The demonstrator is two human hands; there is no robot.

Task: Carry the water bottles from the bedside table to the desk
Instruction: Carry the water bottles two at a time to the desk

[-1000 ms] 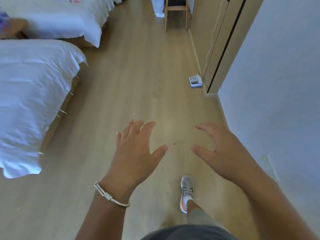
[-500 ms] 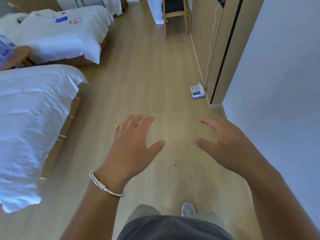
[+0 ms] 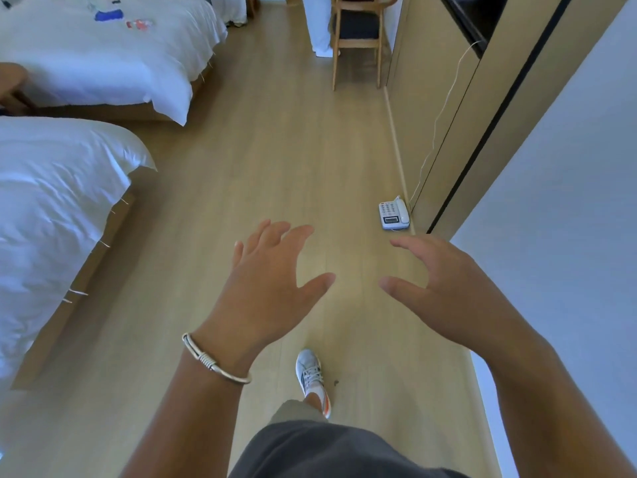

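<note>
Head-camera view, looking down a bedroom aisle: both of the person's hands were raised in front of the body, palms down, grasping nothing. The left hand (image 3: 265,288) was released, fingers spread and nearly straight, thumb pointing right; a silver bangle (image 3: 215,360) circled its wrist. The right hand (image 3: 444,291) was likewise released, its fingers loosely arched and thumb pointing left, a gap of bare floor showing between the two thumbs. Below the hands, one foot in a grey-and-white sneaker (image 3: 312,377) with an orange heel stood on the pale wood floor (image 3: 262,174), above the dark hem of the person's clothing at the bottom edge. A small dark speck lay on the boards just right of the shoe.

Just beyond the right hand, a white desk telephone (image 3: 394,214) sat on the floor against the foot of a tan wall panel (image 3: 427,108), its thin cord (image 3: 444,108) trailing up the panel. A grey-white wall (image 3: 568,188) closed the right side. To the left, the corner of a bed with white bedding (image 3: 51,208) jutted toward the aisle; a second white bed (image 3: 103,60), farther on, carried small blue and red items too small to identify. At the far end a wooden chair (image 3: 358,39) with a dark seat stood beside the panel, white fabric hanging next to it. A sliver of a round wooden surface (image 3: 10,81) showed at the left edge between the beds. The water bottles could not be made out anywhere in view.
</note>
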